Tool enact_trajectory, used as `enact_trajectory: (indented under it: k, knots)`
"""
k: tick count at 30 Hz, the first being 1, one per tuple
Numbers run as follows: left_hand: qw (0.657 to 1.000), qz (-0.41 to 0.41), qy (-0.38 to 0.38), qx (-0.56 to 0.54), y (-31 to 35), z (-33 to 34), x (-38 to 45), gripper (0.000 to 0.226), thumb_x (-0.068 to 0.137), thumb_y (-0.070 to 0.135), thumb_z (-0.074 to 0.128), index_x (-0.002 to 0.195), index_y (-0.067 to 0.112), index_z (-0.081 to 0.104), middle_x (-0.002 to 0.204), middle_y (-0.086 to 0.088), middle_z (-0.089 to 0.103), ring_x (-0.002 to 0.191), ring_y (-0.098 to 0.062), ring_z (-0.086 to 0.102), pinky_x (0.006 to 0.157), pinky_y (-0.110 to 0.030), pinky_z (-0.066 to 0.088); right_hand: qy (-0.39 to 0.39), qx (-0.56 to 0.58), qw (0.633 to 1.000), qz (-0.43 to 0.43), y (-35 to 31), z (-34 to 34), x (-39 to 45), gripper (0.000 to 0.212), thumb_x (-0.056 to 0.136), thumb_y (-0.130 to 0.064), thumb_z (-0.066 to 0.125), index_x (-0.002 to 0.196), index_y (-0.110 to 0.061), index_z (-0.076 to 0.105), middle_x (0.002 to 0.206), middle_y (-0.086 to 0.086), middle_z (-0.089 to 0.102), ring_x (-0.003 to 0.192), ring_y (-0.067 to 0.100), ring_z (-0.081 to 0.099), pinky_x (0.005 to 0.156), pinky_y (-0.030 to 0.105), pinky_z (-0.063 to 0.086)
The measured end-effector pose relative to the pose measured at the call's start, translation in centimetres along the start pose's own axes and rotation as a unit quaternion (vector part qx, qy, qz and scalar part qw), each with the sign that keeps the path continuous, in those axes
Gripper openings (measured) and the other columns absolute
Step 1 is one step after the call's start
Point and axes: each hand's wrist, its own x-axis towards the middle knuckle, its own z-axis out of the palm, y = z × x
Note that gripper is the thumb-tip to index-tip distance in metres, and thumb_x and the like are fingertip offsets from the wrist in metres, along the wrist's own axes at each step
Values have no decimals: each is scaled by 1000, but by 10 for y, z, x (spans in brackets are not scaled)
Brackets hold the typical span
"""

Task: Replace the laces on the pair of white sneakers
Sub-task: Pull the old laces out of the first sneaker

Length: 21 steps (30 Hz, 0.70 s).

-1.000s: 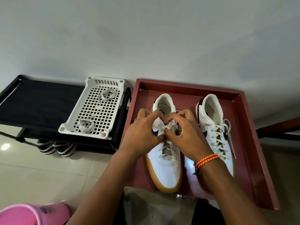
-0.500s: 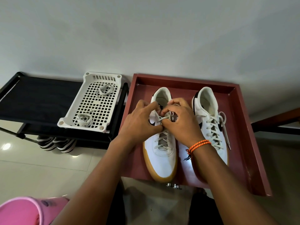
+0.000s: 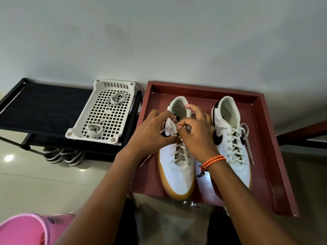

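Observation:
Two white sneakers with gum soles stand side by side in a red tray (image 3: 263, 138). The left sneaker (image 3: 178, 167) has a cream lace (image 3: 180, 152) crossing its eyelets. My left hand (image 3: 152, 133) and my right hand (image 3: 196, 133) meet over its top eyelets, and each pinches a part of that lace. One loose lace end trails off to the left onto the tray. The right sneaker (image 3: 230, 135) is fully laced, with a loose end hanging down its right side.
A white perforated basket (image 3: 85, 126) holding two coiled laces (image 3: 94, 130) sits on a black shoe rack (image 3: 44, 110) to the left. Striped shoes (image 3: 62, 156) lie under the rack. A pink object (image 3: 26, 228) is at the bottom left. A wall rises behind.
Both hands stay on the left sneaker's upper lace. My right hand's fingers have spread towards the shoe's collar, and a lace end now trails to the left. The view shifted slightly.

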Motion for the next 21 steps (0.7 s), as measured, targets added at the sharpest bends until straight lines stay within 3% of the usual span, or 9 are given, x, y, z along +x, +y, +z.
enact_trajectory:
  k: [2, 4, 6, 8, 9, 11, 14, 18, 21]
  knots:
    - [1000, 1, 10, 19, 1, 1, 0, 53, 76, 56, 86, 120, 46, 59, 111, 15, 52, 85, -4, 59, 81, -39, 58, 5, 52, 998, 28, 2, 2, 2, 15, 86, -33, 64, 74, -37, 73, 140, -19, 50, 129, 20, 43, 106, 54, 43]
    - [1000, -5, 12, 26, 2, 0, 0, 54, 74, 57, 85, 119, 46, 59, 111, 14, 53, 87, -7, 62, 81, -43, 59, 12, 152, 985, 78, -1, 0, 6, 20, 83, -37, 63, 65, -39, 73, 127, -20, 52, 124, 18, 52, 102, 37, 49]
    - [1000, -9, 7, 23, 2, 0, 0, 56, 71, 60, 84, 120, 48, 58, 113, 14, 54, 90, -7, 64, 82, -44, 60, 12, 291, 947, 138, -6, -5, 8, 26, 88, -24, 64, 65, -28, 74, 121, -6, 57, 103, 8, 64, 86, 23, 51]
    - [1000, -5, 4, 21, 3, 0, 1, 56, 71, 59, 84, 118, 48, 58, 113, 15, 54, 90, -8, 65, 83, -45, 60, 33, 364, 914, 178, -13, -10, 7, 27, 91, -14, 61, 69, -23, 72, 117, 10, 60, 80, 2, 66, 74, 21, 52]
    - [1000, -4, 3, 20, 4, 0, 1, 54, 72, 57, 86, 118, 47, 59, 112, 15, 54, 89, -9, 65, 84, -44, 59, 59, 324, 930, 164, -16, -12, 6, 23, 89, -20, 62, 68, -24, 73, 119, 9, 60, 86, 4, 65, 78, 25, 54]
    - [1000, -5, 4, 14, 4, 0, 1, 54, 73, 56, 88, 117, 45, 59, 111, 14, 54, 90, -7, 64, 84, -42, 59, 104, 125, 984, 68, -17, -12, 3, 17, 87, -33, 61, 80, -28, 75, 126, -4, 55, 114, 9, 54, 98, 40, 51]
    - [1000, -2, 5, 16, 4, -1, 1, 57, 69, 66, 80, 119, 45, 59, 109, 12, 55, 89, -6, 64, 83, -41, 59, 84, -57, 994, -40, -17, -7, -2, 10, 93, -32, 62, 94, -28, 72, 148, -4, 48, 136, 18, 40, 106, 42, 37]
    - [1000, -5, 9, 14, 5, -1, 0, 59, 65, 69, 68, 118, 46, 60, 106, 12, 56, 87, -6, 63, 81, -41, 59, 45, -132, 989, -50, -15, -1, -7, 8, 96, -26, 64, 92, -26, 71, 160, -4, 40, 146, 19, 30, 98, 42, 29]
    - [1000, -12, 9, 15, 6, -2, 0, 57, 65, 69, 72, 116, 48, 59, 105, 13, 55, 87, -5, 63, 80, -41, 59, 20, -86, 996, -34, -7, 2, -4, 16, 93, -29, 59, 82, -27, 69, 153, -11, 44, 136, 17, 34, 102, 47, 35]
